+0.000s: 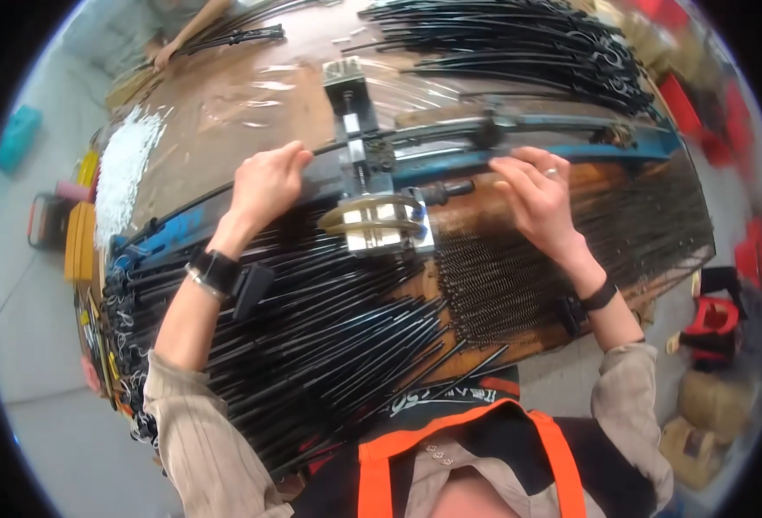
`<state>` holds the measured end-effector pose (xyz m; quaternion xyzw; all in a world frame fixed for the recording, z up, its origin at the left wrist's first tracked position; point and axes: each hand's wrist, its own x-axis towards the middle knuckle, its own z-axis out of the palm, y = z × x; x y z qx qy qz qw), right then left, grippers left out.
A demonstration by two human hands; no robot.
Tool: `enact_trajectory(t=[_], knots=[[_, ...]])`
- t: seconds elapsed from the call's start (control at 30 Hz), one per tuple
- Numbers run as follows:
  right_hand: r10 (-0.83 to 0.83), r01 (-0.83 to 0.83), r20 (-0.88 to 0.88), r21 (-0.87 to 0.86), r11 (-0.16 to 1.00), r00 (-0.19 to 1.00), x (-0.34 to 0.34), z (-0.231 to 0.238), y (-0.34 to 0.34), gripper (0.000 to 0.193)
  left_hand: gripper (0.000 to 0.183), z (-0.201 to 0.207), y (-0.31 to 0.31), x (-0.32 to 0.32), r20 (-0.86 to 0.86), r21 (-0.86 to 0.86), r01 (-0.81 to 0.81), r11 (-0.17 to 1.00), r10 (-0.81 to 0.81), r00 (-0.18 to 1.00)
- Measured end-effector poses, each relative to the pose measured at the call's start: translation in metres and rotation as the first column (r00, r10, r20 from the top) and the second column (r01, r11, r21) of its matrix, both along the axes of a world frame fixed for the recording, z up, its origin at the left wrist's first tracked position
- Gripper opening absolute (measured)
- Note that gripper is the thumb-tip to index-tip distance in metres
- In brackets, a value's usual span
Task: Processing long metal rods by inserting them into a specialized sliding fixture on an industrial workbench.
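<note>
My left hand is raised to the left of a metal clamping fixture, its fingers curled and pressed together. On the fixture's other side is my right hand, thumb and fingertips drawn together by the blue rail. Whatever is in either hand is too thin or hidden to make out. A yellowish clear hose loops over the near end of the fixture. Many thin black rods lie below my left hand. Below the right one is a layer of long thin coil springs.
More black rods with wire loops are heaped at the far right. White small pieces pile up at the left edge. At the far left, another person's hand is near some rods. Red bins stand right of the table.
</note>
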<state>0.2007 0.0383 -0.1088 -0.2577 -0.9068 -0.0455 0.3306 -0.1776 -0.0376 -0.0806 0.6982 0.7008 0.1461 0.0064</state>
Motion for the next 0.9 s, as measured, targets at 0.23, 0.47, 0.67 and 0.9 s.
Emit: enact_trajectory(t=[0.23,0.47,0.67,0.9], knots=[[0.092,-0.103,-0.086,-0.126,0.987,0.992,-0.021,-0.008,-0.016,0.032,0.024,-0.001,-0.003,-0.001,-0.010,0.053,0.028,0.998,-0.028,1.000],[0.313,-0.449,-0.357,-0.414,0.792,0.880,-0.042,-0.041,-0.010,0.032,0.030,-0.054,0.000,-0.064,-0.065,-0.003,0.092,0.996,-0.092,0.994],[0.297,-0.360,-0.208,-0.636,0.683,0.932,-0.035,-0.047,0.008,0.032,0.029,-0.085,0.042,-0.108,-0.187,0.102,0.228,0.968,-0.206,0.960],[0.315,-0.319,-0.051,-0.141,0.937,0.948,-0.019,-0.066,-0.054,0.046,0.028,-0.086,0.015,-0.262,-0.427,0.191,0.339,0.921,-0.233,0.874]])
